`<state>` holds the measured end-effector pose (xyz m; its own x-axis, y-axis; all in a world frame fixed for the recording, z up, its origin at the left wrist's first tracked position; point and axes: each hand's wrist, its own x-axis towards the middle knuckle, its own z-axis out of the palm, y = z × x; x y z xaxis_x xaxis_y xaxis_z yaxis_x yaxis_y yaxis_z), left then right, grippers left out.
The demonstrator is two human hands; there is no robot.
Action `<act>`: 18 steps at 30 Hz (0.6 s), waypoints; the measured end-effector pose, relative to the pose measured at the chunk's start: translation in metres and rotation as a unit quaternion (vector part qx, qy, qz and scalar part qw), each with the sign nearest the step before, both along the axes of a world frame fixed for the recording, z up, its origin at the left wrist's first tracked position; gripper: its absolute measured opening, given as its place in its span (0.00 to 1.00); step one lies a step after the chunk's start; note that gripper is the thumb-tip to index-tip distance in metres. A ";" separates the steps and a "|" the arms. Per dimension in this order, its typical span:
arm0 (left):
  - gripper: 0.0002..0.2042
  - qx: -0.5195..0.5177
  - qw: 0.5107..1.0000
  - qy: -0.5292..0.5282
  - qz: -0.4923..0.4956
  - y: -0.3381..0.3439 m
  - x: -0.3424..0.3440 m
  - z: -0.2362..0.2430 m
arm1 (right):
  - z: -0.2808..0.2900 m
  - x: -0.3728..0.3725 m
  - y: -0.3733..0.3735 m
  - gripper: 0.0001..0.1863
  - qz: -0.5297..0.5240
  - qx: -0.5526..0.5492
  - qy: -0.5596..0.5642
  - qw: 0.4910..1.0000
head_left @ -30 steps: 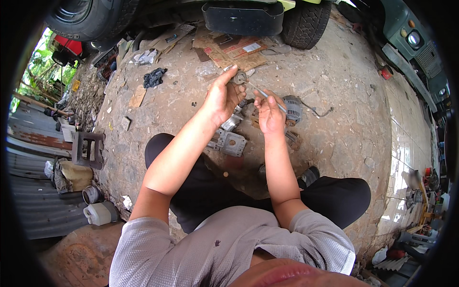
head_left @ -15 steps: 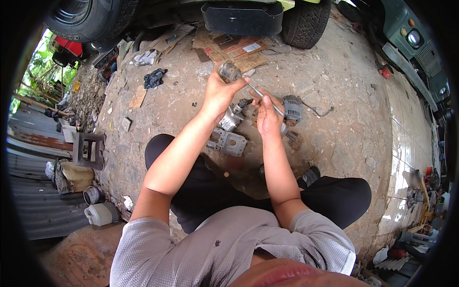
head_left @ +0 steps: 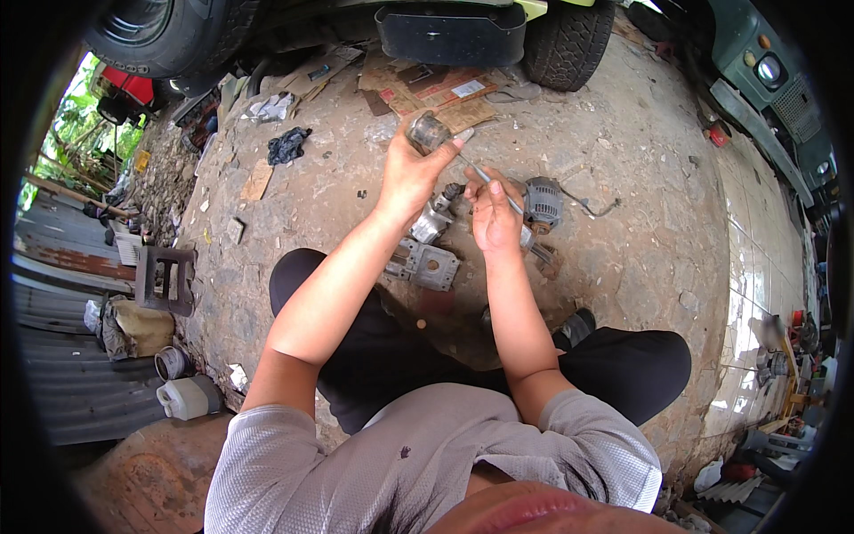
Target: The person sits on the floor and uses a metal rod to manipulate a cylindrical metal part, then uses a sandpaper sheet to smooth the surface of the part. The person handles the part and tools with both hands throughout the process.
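Observation:
My left hand [head_left: 407, 178] is closed round a dirty cylindrical metal part [head_left: 428, 129], held up above the floor. My right hand [head_left: 496, 214] grips a slim metal rod [head_left: 480, 173], whose upper end reaches toward that part; whether it touches is unclear. Below my hands lie a silver metal housing [head_left: 430, 222] and a flat cast plate with a hole [head_left: 438, 267]. A grey finned alternator [head_left: 543, 200] with a cable lies just right of my right hand, and some smaller metal pieces [head_left: 544, 256] are partly behind it.
Cardboard [head_left: 458, 111] and black plastic [head_left: 286, 145] lie ahead, below a vehicle's tyre [head_left: 569, 44]. A metal bracket [head_left: 162, 280], jerrycan [head_left: 185, 400] and corrugated sheets [head_left: 80, 374] are at the left. A green vehicle [head_left: 756, 80] stands at upper right. My crossed legs [head_left: 636, 360] frame the parts.
My left hand has turned and raised the cylindrical part, its thumb swinging down to the right. My right hand has shifted slightly with the rod.

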<state>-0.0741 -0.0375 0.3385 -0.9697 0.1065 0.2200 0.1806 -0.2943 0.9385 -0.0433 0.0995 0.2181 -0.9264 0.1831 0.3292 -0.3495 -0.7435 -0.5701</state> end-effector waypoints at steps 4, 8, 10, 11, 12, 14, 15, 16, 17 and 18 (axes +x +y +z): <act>0.27 0.008 1.000 0.010 -0.005 -0.001 0.002 0.004 | -0.005 0.000 0.001 0.18 0.009 0.016 0.004 1.000; 0.28 -0.023 0.999 0.030 0.000 -0.004 0.003 0.004 | 0.003 0.004 0.001 0.18 0.016 -0.004 0.024 1.000; 0.29 -0.009 1.000 0.029 -0.005 -0.003 0.005 0.004 | 0.005 0.004 0.003 0.18 0.018 -0.005 0.036 0.999; 0.29 -0.011 0.999 0.031 -0.009 -0.003 0.005 0.004 | 0.004 0.005 0.003 0.18 0.019 -0.008 0.039 0.999; 0.29 -0.013 0.999 0.033 -0.012 -0.004 0.005 0.004 | 0.004 0.005 0.003 0.18 0.020 -0.010 0.043 0.999; 0.29 -0.016 0.999 0.037 -0.020 -0.005 0.006 0.005 | 0.005 0.006 0.004 0.18 0.022 -0.012 0.049 0.999; 0.29 -0.018 0.999 0.040 -0.025 -0.006 0.006 0.005 | 0.005 0.006 0.004 0.18 0.022 -0.012 0.051 0.998; 0.29 -0.019 0.999 0.042 -0.029 -0.006 0.006 0.006 | 0.006 0.007 0.005 0.18 0.022 -0.011 0.054 0.998; 0.29 -0.032 0.998 0.041 -0.026 -0.007 0.007 0.007 | 0.008 0.008 0.005 0.18 0.015 -0.006 0.053 0.998; 0.29 -0.044 0.998 0.040 -0.023 -0.008 0.008 0.009 | 0.010 0.009 0.005 0.18 0.009 -0.001 0.051 0.999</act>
